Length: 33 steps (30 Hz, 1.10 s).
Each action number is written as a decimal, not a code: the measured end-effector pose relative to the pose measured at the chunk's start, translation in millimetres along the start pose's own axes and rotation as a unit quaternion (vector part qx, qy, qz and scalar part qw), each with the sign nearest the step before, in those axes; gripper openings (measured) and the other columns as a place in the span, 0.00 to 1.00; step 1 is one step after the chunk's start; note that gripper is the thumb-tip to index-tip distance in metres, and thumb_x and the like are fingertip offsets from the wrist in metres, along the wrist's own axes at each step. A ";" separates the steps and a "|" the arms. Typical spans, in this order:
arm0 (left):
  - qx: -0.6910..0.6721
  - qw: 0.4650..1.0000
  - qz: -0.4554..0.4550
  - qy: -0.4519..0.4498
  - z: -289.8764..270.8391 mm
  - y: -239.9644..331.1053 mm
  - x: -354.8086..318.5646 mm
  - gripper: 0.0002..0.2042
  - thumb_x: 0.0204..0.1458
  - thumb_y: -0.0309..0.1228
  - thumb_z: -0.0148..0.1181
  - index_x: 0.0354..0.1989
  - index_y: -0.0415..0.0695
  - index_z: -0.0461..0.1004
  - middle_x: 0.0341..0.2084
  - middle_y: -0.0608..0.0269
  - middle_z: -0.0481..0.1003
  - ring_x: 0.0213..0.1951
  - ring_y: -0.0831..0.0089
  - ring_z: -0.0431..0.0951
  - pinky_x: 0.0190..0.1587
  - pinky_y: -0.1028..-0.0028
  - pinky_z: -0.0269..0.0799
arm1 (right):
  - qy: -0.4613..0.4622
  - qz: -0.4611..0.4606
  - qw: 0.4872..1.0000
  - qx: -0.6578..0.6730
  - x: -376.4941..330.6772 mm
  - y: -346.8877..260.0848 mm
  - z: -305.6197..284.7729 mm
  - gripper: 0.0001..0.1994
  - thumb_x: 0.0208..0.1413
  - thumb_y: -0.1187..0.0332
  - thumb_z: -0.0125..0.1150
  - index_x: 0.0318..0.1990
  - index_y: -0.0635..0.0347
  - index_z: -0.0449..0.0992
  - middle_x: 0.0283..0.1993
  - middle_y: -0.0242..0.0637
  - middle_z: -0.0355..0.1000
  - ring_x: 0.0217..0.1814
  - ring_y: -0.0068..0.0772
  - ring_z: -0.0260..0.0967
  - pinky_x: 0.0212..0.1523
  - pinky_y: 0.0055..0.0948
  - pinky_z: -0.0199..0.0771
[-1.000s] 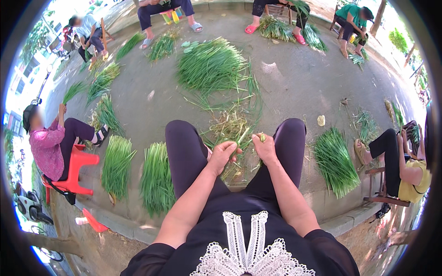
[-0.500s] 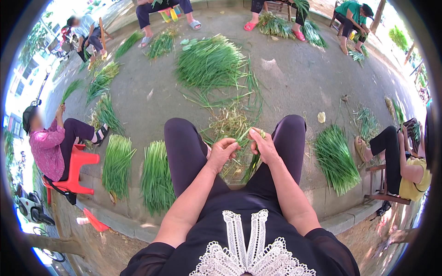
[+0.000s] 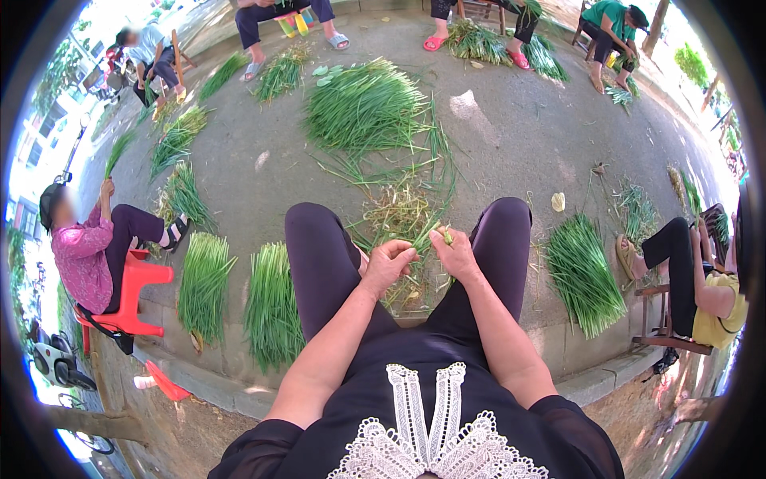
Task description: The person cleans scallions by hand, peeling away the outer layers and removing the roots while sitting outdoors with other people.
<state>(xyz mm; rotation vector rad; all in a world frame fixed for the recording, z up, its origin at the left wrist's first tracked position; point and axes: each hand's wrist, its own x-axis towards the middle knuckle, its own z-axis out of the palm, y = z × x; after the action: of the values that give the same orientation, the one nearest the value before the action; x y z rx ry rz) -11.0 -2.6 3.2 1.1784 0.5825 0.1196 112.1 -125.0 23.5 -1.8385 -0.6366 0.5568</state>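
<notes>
I sit with my knees apart over a concrete ground. My left hand (image 3: pixel 388 262) and my right hand (image 3: pixel 455 251) are close together between my knees, both closed on a thin green onion stalk (image 3: pixel 425 237) whose leaves point away from me. Below my hands lies a heap of yellowish trimmings (image 3: pixel 396 219). A big pile of green onions (image 3: pixel 363 108) lies farther ahead. Two tidy bundles (image 3: pixel 271 303) rest beside my left leg, another bundle (image 3: pixel 582 275) beside my right leg.
Other people sit around the ground with their own bundles: one on a red plastic stool (image 3: pixel 132 299) at left, one on a wooden stool (image 3: pixel 666 319) at right, several at the far side. A concrete curb (image 3: pixel 590 383) runs under me.
My hands have drawn closer together on the stalk, and my right hand has slid slightly toward the left one. The piles lie as before.
</notes>
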 end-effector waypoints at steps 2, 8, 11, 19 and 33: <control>0.000 1.000 0.002 -0.004 0.1 0.7 -0.2 0.08 0.51 0.31 0.55 0.37 0.41 0.71 0.26 0.65 0.75 0.20 0.84 0.68 0.23 0.84 0.64 | -0.009 0.008 1.000 -0.003 0.0 2.9 0.6 0.12 0.52 0.65 0.52 0.24 0.65 0.69 0.15 0.37 0.62 0.19 0.25 0.58 0.23 0.30 0.60; -0.025 1.000 0.001 0.004 -0.9 4.1 -1.1 0.08 0.53 0.31 0.52 0.37 0.41 0.71 0.26 0.65 0.74 0.20 0.83 0.68 0.24 0.82 0.64 | -0.011 0.010 0.997 -0.073 -1.8 4.3 3.8 0.13 0.49 0.62 0.56 0.25 0.65 0.71 0.16 0.37 0.64 0.20 0.22 0.59 0.24 0.28 0.61; -0.040 0.999 -0.003 0.000 -1.9 3.9 -1.3 0.08 0.53 0.31 0.52 0.37 0.41 0.71 0.26 0.65 0.74 0.20 0.82 0.68 0.24 0.82 0.64 | -0.022 0.086 0.996 -0.017 1.6 3.8 0.0 0.12 0.46 0.63 0.60 0.26 0.65 0.73 0.18 0.30 0.66 0.22 0.18 0.60 0.24 0.25 0.62; -0.035 0.999 -0.008 0.005 -0.3 6.2 -2.4 0.07 0.52 0.31 0.53 0.37 0.41 0.71 0.26 0.65 0.74 0.20 0.82 0.68 0.24 0.83 0.64 | -0.042 0.125 0.956 0.263 -3.1 -13.5 -0.8 0.08 0.50 0.67 0.57 0.33 0.62 0.73 0.17 0.21 0.61 0.15 0.12 0.53 0.14 0.19 0.53; -0.007 1.000 -0.009 -0.012 1.1 3.3 -2.3 0.08 0.52 0.31 0.53 0.37 0.41 0.71 0.26 0.64 0.75 0.20 0.82 0.68 0.24 0.83 0.64 | -0.040 -0.029 0.999 -0.013 -3.9 2.4 4.3 0.09 0.50 0.68 0.51 0.26 0.66 0.71 0.15 0.33 0.63 0.20 0.22 0.61 0.23 0.27 0.61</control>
<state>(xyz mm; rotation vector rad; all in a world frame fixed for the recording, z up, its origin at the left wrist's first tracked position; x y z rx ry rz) -11.7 -3.1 7.3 1.1593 0.5693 0.0936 106.8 -125.4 20.2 -1.8240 -0.7519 0.5893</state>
